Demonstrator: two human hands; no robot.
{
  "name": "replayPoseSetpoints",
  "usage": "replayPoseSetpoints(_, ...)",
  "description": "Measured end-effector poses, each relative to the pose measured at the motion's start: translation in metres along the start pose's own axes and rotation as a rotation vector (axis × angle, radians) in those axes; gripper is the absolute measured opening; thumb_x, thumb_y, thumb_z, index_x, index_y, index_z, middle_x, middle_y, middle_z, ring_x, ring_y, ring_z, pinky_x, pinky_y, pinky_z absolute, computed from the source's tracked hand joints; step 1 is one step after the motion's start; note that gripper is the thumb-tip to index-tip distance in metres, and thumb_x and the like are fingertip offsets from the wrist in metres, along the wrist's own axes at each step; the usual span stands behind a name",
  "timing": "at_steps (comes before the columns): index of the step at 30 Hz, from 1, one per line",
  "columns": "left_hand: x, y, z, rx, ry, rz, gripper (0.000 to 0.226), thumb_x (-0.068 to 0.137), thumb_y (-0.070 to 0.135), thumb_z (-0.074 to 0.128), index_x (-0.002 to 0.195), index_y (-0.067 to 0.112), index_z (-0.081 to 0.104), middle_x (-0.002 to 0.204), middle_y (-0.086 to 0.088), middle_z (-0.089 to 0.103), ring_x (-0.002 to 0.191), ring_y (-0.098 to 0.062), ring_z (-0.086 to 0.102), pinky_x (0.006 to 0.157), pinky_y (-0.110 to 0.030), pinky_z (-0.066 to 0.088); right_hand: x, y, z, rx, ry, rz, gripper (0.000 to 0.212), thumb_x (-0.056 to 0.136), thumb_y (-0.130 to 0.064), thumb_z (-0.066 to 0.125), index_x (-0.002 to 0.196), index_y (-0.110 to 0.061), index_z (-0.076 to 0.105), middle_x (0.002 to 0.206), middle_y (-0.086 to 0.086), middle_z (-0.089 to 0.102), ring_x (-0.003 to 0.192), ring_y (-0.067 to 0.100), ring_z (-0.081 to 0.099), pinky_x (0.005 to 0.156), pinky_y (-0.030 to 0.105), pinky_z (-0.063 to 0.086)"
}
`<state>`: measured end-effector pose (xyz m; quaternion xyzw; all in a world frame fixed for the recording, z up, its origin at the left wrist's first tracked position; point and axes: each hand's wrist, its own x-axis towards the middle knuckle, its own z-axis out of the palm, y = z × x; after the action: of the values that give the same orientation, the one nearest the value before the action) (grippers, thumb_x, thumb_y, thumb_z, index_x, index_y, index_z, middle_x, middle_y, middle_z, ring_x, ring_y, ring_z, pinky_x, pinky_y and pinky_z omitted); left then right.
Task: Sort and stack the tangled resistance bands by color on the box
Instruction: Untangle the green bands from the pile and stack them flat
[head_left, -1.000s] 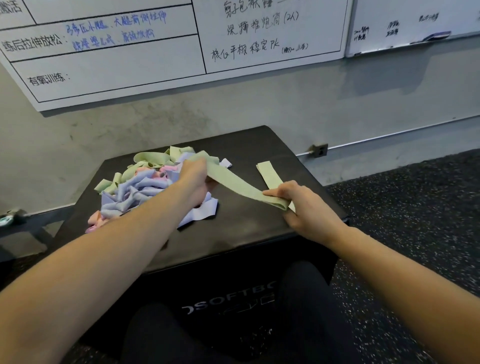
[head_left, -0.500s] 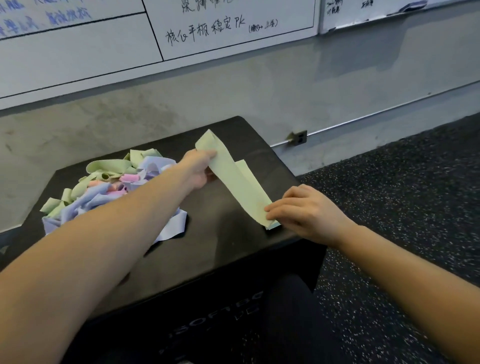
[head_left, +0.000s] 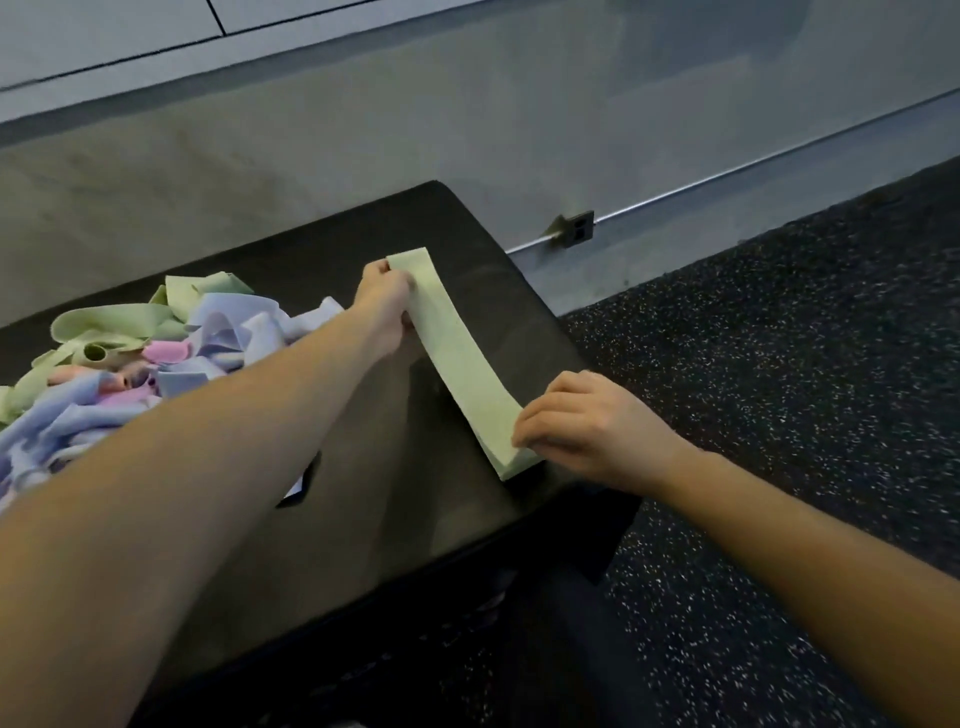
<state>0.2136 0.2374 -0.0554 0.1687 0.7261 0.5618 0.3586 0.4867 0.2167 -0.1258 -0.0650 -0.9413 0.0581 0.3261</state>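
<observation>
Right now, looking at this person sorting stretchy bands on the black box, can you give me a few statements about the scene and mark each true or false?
1. Both hands hold the same green band. True: left hand at the far end, right hand at the near end.
2. The tangled pile lies on the floor. False: it lies on the box.
3. The pile holds green, purple and pink bands. True.
4. The held band is pink. False: green.

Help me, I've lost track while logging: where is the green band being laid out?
In the head view the green band lies on the black box, right of the tangled pile, between left hand and right hand.
</observation>
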Motion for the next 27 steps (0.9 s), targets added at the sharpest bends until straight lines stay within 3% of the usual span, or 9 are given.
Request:
replayPoseSetpoints(3, 0.021, -0.016, 0.001, 0.147, -0.048, 0.068, 0.022, 0.103, 0.017, 0.053, 0.125, 0.021, 0.052, 0.126, -0.008, 0.060, 0.110, -0.024, 0.061, 0.093, -0.043, 0.056, -0.005, 0.011, 0.016, 0.030, -0.068, -0.025, 0.008, 0.096, -0.027, 0.068, 0.099, -0.026, 0.076, 0.103, -0.011, 0.071, 0.085, 0.018, 0.059, 0.067, 0.035, 0.046)
replayPoseSetpoints(8, 0.048, -0.036, 0.000, 0.366, -0.040, 0.183, 0.016, 0.101, 0.023, 0.060, 0.117, 0.022, 0.060, 0.121, -0.005, 0.064, 0.105, -0.021, 0.062, 0.084, -0.033, 0.052, -0.017, 0.022, 0.032, 0.126, -0.167, 0.013, 0.013, 0.097, -0.037, 0.066, 0.101, -0.029, 0.075, 0.104, -0.012, 0.069, 0.089, 0.015, 0.061, 0.072, 0.035, 0.047)
replayPoseSetpoints(12, 0.062, -0.045, -0.001, 0.515, -0.012, 0.287, 0.008, 0.096, 0.027, 0.066, 0.098, 0.032, 0.061, 0.128, -0.004, 0.058, 0.102, -0.019, 0.063, 0.079, -0.029, 0.050, -0.018, 0.027, 0.041, 0.146, -0.179, 0.028, 0.016, 0.097, -0.041, 0.066, 0.103, -0.030, 0.075, 0.105, -0.013, 0.069, 0.092, 0.013, 0.060, 0.079, 0.032, 0.046)
replayPoseSetpoints(17, 0.078, -0.054, 0.004, 0.563, -0.018, 0.288, 0.025, 0.095, 0.010, 0.064, 0.116, 0.024, 0.060, 0.119, 0.003, 0.060, 0.108, -0.014, 0.058, 0.081, -0.022, 0.044, -0.017, 0.027, 0.043, 0.145, -0.154, 0.014, 0.018, 0.095, -0.046, 0.066, 0.094, -0.031, 0.076, 0.099, -0.015, 0.067, 0.099, 0.013, 0.058, 0.092, 0.033, 0.043)
replayPoseSetpoints(23, 0.080, -0.052, 0.001, 0.681, -0.061, 0.307, 0.037, 0.098, 0.012, 0.061, 0.134, 0.021, 0.062, 0.133, 0.001, 0.059, 0.118, -0.015, 0.056, 0.096, -0.027, 0.045, -0.015, 0.031, 0.041, 0.156, -0.194, 0.036, 0.017, 0.095, -0.045, 0.067, 0.096, -0.029, 0.074, 0.100, -0.012, 0.066, 0.093, 0.013, 0.060, 0.082, 0.032, 0.045)
replayPoseSetpoints(27, 0.070, -0.044, -0.009, 0.718, -0.094, 0.345, 0.032, 0.099, 0.021, 0.062, 0.130, 0.026, 0.062, 0.145, 0.000, 0.049, 0.121, -0.017, 0.055, 0.100, -0.031, 0.046, -0.009, 0.024, 0.033, 0.159, -0.184, 0.086, 0.022, 0.091, -0.049, 0.069, 0.098, -0.029, 0.074, 0.105, -0.010, 0.065, 0.094, 0.014, 0.061, 0.079, 0.034, 0.047)
